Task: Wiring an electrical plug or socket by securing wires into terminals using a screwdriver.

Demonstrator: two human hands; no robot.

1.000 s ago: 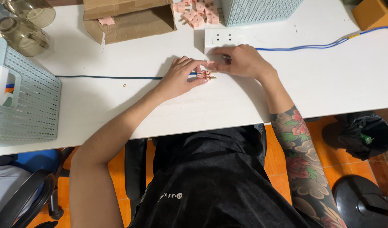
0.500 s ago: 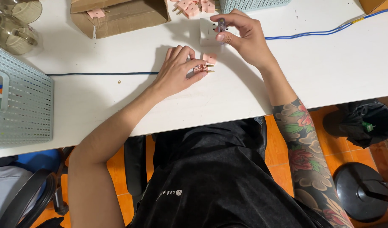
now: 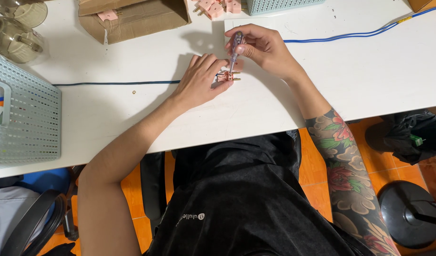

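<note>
**Screwdriver Tip Meeting a Small Pink Plug Part on a White Table**

While the left hand (image 3: 199, 80) is pressing down on the white table (image 3: 369, 76), its curled fingers are pinching a small pink plug part (image 3: 229, 76) against the surface, with two brass prongs sticking out toward the right. The right hand (image 3: 263, 50) is closing around a small screwdriver (image 3: 235, 47) with a clear handle, gripping it between thumb and fingertips and holding it nearly upright, tip down on the pink part. Both hands are sitting close together near the middle of the table, the right one just beyond the left.

A dark cable (image 3: 113, 83) is running along the table from the left toward the left hand, and whether it is joining the part is hidden under the fingers. A blue cable (image 3: 350, 35) is trailing away from behind the right hand toward the far right corner. More pink parts (image 3: 213, 6) are lying at the far edge, beside an open cardboard box (image 3: 146, 16). A pale mesh basket (image 3: 26, 123) is standing at the left edge, and a clear glass jar (image 3: 14, 38) is resting in the far left corner. The person's right forearm is showing coloured tattoos, and the lap is covered in black cloth.
</note>
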